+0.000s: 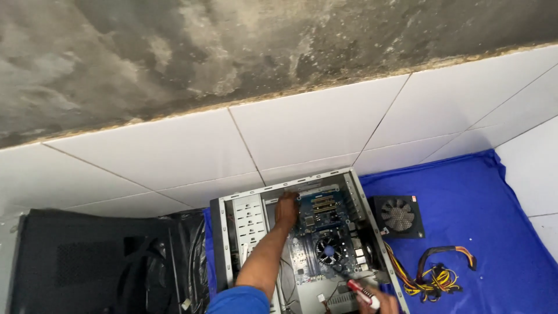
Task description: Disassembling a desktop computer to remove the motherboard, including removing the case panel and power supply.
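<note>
An open grey computer case (224, 232) lies on its side on a blue cloth (482, 232). Inside it is a green motherboard (325, 232) with a round black cooler fan (329, 251). My left hand (286, 209) reaches into the case and rests at the motherboard's far left corner, fingers bent down on it. My right hand (381, 302) is at the bottom edge, mostly cut off, closed on a screwdriver with a red and white handle (363, 293); its dark shaft points up towards the cooler fan.
A black power supply (398, 216) with a fan grille sits right of the case, its yellow, orange and black cables (433, 279) bundled on the cloth. A black case panel (93, 261) lies left. White wall tiles (314, 125) rise behind, under stained grey concrete.
</note>
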